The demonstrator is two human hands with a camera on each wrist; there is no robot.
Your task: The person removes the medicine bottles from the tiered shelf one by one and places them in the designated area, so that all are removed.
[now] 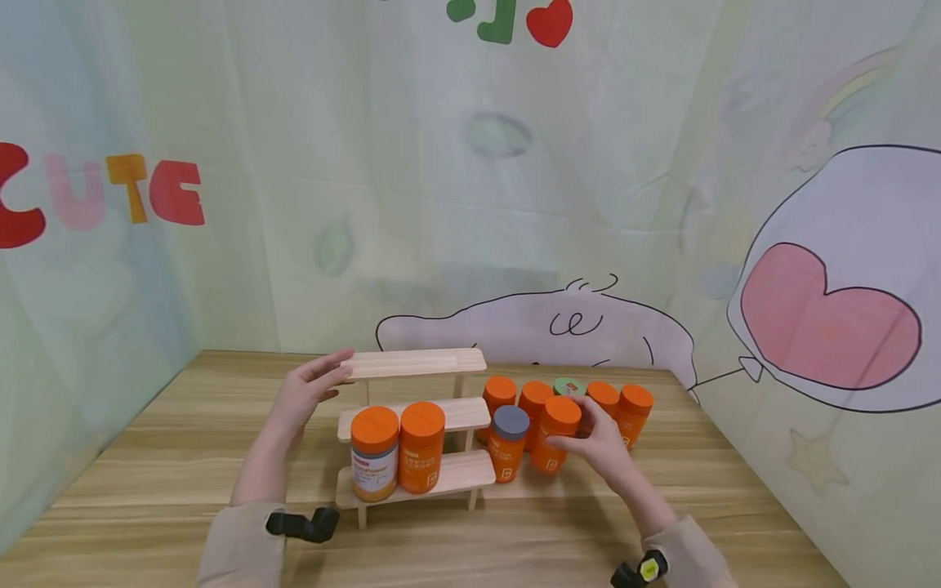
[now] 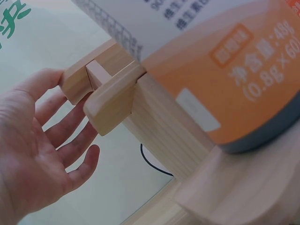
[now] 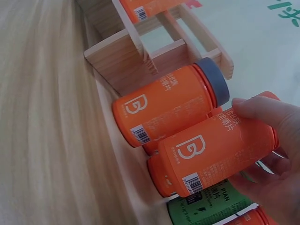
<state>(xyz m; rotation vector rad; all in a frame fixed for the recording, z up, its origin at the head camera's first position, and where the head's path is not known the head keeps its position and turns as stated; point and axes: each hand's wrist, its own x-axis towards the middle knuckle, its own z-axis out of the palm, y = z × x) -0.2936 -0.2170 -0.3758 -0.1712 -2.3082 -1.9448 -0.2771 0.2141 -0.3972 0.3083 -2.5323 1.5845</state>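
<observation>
My right hand [image 1: 599,445] grips an orange bottle [image 1: 555,437], thumb on one side and fingers on the other. In the right wrist view that bottle [image 3: 211,150] is tilted over a green bottle [image 3: 211,206], beside a grey-capped orange bottle [image 3: 164,103]. With fingers loosely bent, my left hand [image 1: 297,400] touches the left end of the three-tier wooden rack [image 1: 412,362] at its top shelf. A white-labelled bottle [image 1: 375,457] and an orange bottle [image 1: 421,449] stand on the lowest shelf. The left wrist view shows the left hand [image 2: 42,136] beside the shelf ends.
Right of the rack, several orange-capped bottles [image 1: 603,398] and a green-capped one [image 1: 568,386] stand close together on the wooden table [image 1: 529,539]. A printed cloth backdrop [image 1: 412,204] rises behind the table and along its sides.
</observation>
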